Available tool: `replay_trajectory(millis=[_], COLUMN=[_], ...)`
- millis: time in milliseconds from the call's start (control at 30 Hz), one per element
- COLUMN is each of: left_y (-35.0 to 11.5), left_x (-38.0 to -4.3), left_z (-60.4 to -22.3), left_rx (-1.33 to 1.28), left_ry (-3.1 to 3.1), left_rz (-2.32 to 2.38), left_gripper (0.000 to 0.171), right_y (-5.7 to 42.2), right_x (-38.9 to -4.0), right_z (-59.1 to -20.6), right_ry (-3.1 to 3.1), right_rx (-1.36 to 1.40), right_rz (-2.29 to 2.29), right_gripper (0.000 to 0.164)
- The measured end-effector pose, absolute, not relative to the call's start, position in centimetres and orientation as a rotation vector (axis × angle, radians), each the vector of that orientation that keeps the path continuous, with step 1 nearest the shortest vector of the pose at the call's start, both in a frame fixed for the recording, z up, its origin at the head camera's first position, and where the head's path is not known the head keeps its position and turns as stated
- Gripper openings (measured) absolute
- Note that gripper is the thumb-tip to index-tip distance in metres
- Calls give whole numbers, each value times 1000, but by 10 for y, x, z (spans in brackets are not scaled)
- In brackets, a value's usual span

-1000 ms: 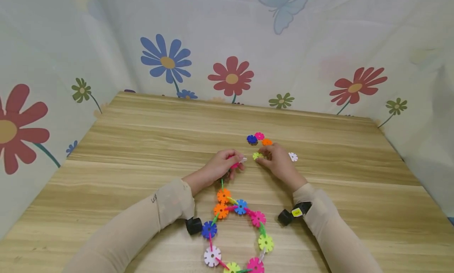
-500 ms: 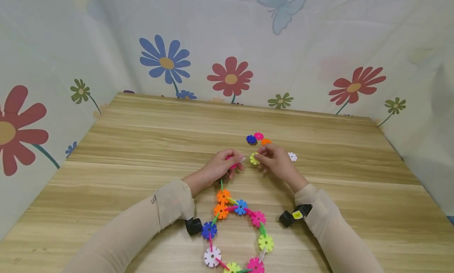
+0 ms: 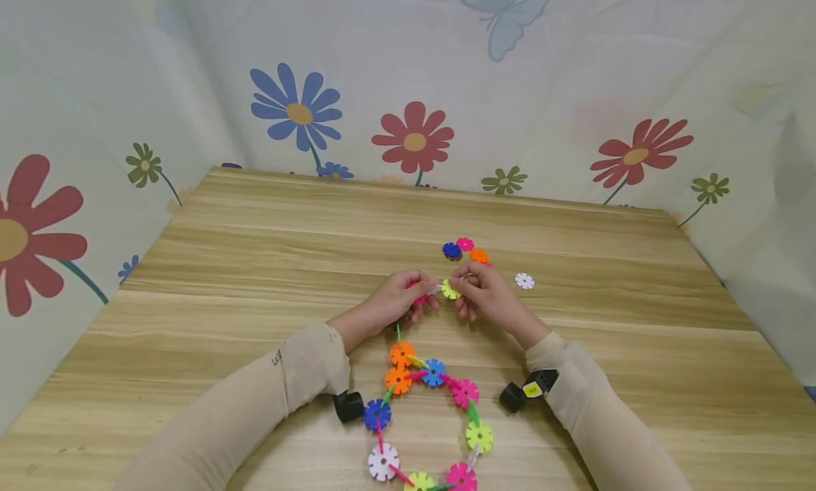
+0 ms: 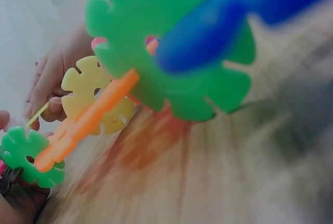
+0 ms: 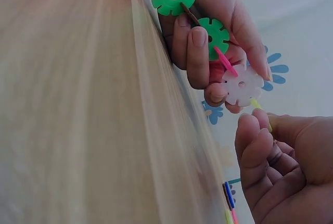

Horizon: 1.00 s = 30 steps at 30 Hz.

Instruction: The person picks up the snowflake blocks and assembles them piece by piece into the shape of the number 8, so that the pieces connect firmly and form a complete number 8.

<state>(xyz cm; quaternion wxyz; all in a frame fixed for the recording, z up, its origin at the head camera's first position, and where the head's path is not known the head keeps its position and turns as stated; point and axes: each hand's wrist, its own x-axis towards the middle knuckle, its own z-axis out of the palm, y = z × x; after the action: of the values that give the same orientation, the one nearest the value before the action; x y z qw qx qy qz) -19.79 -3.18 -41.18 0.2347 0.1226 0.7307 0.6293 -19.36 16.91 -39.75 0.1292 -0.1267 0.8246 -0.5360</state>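
Note:
My left hand (image 3: 401,296) pinches a white notched plastic disc (image 5: 242,85) at the end of a chain of interlocking discs. Pink and green discs (image 5: 213,39) of that chain lie against its fingers. Thumb and fingertips of my right hand (image 3: 494,296) pinch a yellow-green disc (image 3: 450,290), seen edge-on in the right wrist view, its edge at the white disc's rim. From my left hand the chain runs down to an orange disc (image 3: 402,353) and a ring of coloured discs on the table. A large green disc (image 4: 125,78) looms close in the left wrist view.
Beyond my right hand lie loose discs: blue (image 3: 452,250), pink (image 3: 465,244) and orange (image 3: 479,256). A loose white disc (image 3: 525,281) lies to its right. The wooden table (image 3: 287,222) meets a flower-printed curtain (image 3: 548,108) at the back.
My right hand has lifted the yellow-green disc from the table and moved it left to the white disc. My left hand has stayed nearly still.

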Motion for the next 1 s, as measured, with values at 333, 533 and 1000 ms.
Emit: replay_trajectory(millis=[333,533,1000], left_y=[-32,-33,-35], left_x=[-197,-197,-201], left_z=[-412,-412,-415], left_rx=[383,426,462], left_ry=[1974,1973,1922], left_rz=[1740,1735,1750], left_gripper=[30,31,36], right_y=[162,158,164], right_x=[-189,-186,-192], right_z=[-399,-404,-401], right_ry=[2316,2222,2421], right_rx=[-345,-346,-367], right_rz=[-1699,-1824,-1692], right_gripper=[19,14,28])
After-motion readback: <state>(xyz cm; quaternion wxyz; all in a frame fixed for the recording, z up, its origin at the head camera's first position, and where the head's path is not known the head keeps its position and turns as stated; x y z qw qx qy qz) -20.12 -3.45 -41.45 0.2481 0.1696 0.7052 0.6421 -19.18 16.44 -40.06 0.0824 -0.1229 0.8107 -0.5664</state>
